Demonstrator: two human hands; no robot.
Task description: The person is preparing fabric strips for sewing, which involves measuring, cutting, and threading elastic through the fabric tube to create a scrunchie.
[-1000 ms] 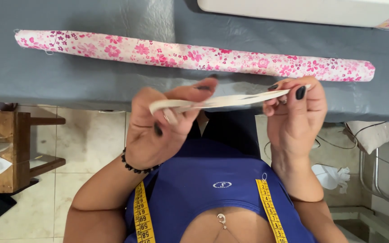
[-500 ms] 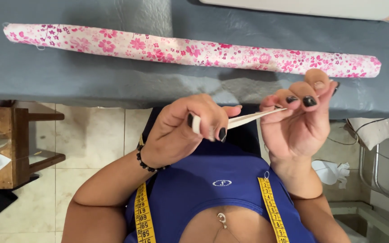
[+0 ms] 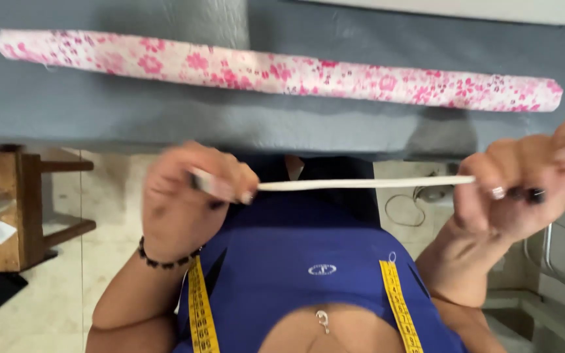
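Pulled far apart now, both hands, with the white strip (image 3: 361, 184) stretched long and straight between them, where half a second back sat close together with only a short bit showing. Fingers (image 3: 227, 186) of the left hand (image 3: 188, 196) curled shut, pinching one end of the strip tight. Fingers (image 3: 498, 186) of the right hand (image 3: 524, 186) curled shut too, pinching the other end. Held at both ends like that, probably to keep the strip flat and tight so it does not sag. Held up in the air, in front of the blue top (image 3: 308, 261), just below the near edge of the grey table (image 3: 165, 111), not touching it. Hanging around the neck, a yellow tape measure (image 3: 199, 307), both ends down the chest, close by for quick use. On the left wrist, a black bead bracelet (image 3: 161, 258). Lying across the table, well apart from the hands, a long roll of pink flowery cloth (image 3: 282, 72), resting flat out of the way. Off to the left on the tiled floor, a wooden shelf (image 3: 14, 209). Blurry, all of it, so cannot tell what the strip is made of.
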